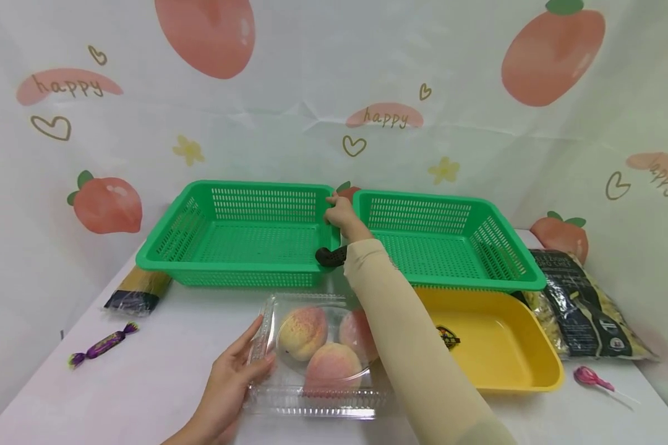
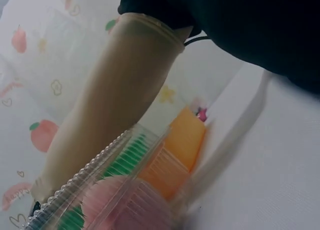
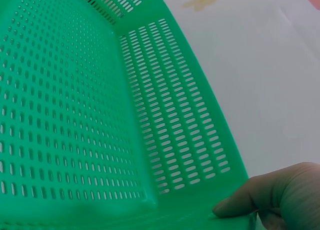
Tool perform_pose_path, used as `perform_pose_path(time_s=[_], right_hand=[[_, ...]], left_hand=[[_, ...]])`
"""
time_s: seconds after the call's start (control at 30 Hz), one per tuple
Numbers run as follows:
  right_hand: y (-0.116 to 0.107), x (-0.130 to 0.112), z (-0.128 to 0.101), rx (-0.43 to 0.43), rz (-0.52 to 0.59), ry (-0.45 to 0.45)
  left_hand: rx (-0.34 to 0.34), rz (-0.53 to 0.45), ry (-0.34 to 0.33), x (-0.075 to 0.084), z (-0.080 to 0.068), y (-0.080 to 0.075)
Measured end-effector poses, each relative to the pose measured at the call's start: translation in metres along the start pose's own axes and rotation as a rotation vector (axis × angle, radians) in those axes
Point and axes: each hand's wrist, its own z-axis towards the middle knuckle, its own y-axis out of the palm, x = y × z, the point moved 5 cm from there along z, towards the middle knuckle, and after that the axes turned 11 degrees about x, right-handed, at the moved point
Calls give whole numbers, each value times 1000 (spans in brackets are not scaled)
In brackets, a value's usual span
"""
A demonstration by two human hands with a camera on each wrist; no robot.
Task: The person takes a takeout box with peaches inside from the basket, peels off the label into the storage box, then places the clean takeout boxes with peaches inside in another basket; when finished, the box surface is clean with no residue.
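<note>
My left hand point(image 1: 228, 377) grips the left side of a clear plastic clamshell box point(image 1: 289, 405), its thumb over the edge. Three peaches point(image 1: 303, 334) show through the lid, one partly covered by my right forearm. Close up in the left wrist view, the box point(image 2: 112, 152) has a ridged edge and a peach point(image 2: 125, 202) inside. My right hand point(image 1: 345, 216) reaches out to the left green basket point(image 1: 245, 267) and pinches its right rim near the back corner. In the right wrist view, the thumb of that hand point(image 3: 280, 195) lies over the basket's rim point(image 3: 220, 125).
Right of it stands a second green basket point(image 1: 451, 283), with a yellow tray point(image 1: 501, 346) in front. Bagged pasta point(image 1: 584, 315) and a pink lollipop point(image 1: 590, 376) lie far right. At left are a packet point(image 1: 139, 290) and a purple wrapped candy point(image 1: 102, 345).
</note>
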Motion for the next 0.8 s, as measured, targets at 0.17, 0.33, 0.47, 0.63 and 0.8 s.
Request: perform_pose_path(time_s=[0.17, 0.33, 0.47, 0.63, 0.8], right_hand=[[-2, 0, 2, 10, -4, 3], [-1, 1, 2, 9, -14, 5], [0, 2, 2, 3, -11, 5], [1, 2, 2, 3, 5, 3], [2, 4, 4, 7, 0, 4]], left_hand=[[51, -21, 0, -3, 0, -5], [95, -63, -26, -9, 0, -15], [120, -106, -30, -17, 0, -30], [79, -211, 17, -22, -3, -54], [-40, -411, 107, -19, -10, -77]])
